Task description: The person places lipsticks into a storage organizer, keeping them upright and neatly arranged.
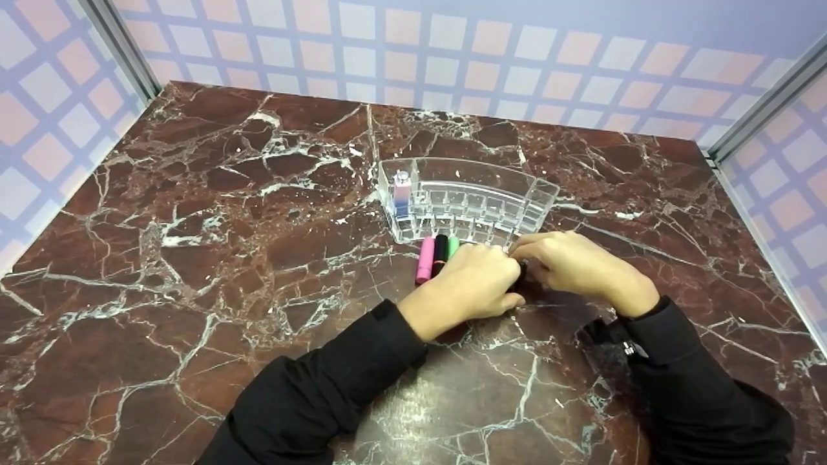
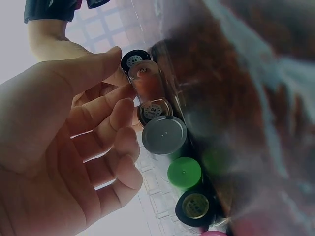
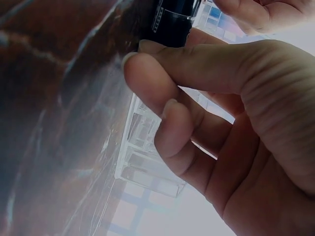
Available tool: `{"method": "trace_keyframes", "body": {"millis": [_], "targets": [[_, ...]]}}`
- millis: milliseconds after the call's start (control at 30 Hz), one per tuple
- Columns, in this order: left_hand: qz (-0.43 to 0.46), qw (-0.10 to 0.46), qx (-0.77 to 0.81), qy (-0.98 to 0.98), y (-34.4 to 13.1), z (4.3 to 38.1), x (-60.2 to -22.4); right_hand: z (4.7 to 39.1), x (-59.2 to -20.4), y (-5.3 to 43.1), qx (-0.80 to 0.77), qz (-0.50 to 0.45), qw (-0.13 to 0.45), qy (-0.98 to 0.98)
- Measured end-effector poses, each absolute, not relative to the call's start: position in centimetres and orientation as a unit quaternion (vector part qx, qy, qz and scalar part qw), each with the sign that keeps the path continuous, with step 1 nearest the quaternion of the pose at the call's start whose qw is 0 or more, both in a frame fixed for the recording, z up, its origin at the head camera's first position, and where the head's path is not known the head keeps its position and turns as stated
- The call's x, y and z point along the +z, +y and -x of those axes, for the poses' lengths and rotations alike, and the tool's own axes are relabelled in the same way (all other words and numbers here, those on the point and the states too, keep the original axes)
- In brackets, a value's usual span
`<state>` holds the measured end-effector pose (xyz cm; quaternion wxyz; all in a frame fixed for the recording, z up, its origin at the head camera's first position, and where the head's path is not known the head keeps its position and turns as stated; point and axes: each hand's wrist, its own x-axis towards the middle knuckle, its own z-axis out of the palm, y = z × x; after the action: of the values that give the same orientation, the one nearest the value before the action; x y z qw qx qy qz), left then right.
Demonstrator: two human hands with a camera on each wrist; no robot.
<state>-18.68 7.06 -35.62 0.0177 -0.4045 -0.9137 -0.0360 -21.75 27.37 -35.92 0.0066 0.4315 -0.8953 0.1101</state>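
A row of lipstick tubes lies on the marble-patterned table in front of a clear organizer (image 1: pixel 478 173). A pink tube (image 1: pixel 425 260), a black one (image 1: pixel 440 248) and a green one (image 1: pixel 453 245) show at its left end. My left hand (image 1: pixel 475 279) covers the rest from above, fingers loosely bent. In the left wrist view, its thumb is beside a black-ended tube (image 2: pixel 135 60); a clear-capped reddish tube (image 2: pixel 148 86) and a grey-ended tube (image 2: pixel 165 135) lie nearby. My right hand (image 1: pixel 575 266) pinches a black tube (image 3: pixel 174 22) at the row's right end.
One pink-and-blue lipstick (image 1: pixel 402 194) stands in the organizer's left compartment. Patterned panels (image 1: pixel 439 58) rise along the table's back and sides. Bare marble-patterned surface (image 1: pixel 194 258) extends to the left.
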Motion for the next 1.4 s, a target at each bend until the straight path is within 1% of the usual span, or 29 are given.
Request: {"method": "trace_keyframes", "body": {"millis": [567, 933, 1167, 1400], "targets": [[0.403, 0.007, -0.028, -0.915, 7.3, 18.5, -35.7, 21.5, -35.2, 27.9, 0.097, -0.417, -0.036, -0.903], [0.405, -0.001, -0.031, -0.914, 7.4, 18.5, -35.7, 21.5, -34.5, 28.6, 0.112, -0.43, -0.048, -0.895], [0.407, 0.003, -0.036, -0.913, 7.3, 18.5, -35.6, 21.4, -33.7, 28.9, 0.111, -0.44, -0.045, -0.89], [0.4, -0.009, -0.054, -0.915, 7.2, 18.7, -35.5, 21.2, -33.1, 29.1, 0.12, -0.425, -0.051, -0.896]]}}
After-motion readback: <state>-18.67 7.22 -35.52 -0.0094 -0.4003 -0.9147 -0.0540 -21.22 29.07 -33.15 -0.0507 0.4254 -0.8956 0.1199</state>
